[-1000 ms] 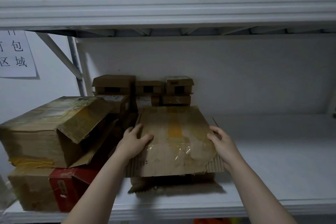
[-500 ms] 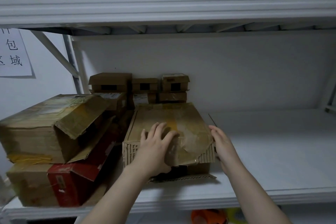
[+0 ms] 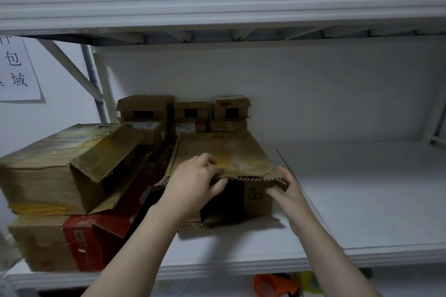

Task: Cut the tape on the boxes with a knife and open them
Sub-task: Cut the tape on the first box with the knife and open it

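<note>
A worn brown cardboard box (image 3: 255,198) lies on its side on the white shelf (image 3: 362,200), its open end facing me. Its top flap (image 3: 224,154), covered in yellowed tape, sticks out toward me. My left hand (image 3: 193,181) grips the flap's front edge near the middle, fingers on top and thumb beneath. My right hand (image 3: 287,190) holds the flap's right corner and the box's right side. No knife is in view.
At the left, a large taped box (image 3: 55,166) with a torn flap sits on a red and brown box (image 3: 67,241). Several small boxes (image 3: 185,113) are stacked at the back wall. An orange tape dispenser (image 3: 275,284) lies below the shelf. An upper shelf beam (image 3: 217,2) hangs overhead.
My left hand slid from the box's left side to the flap's front edge, and both hands lifted the flap, exposing the dark open end of the box.
</note>
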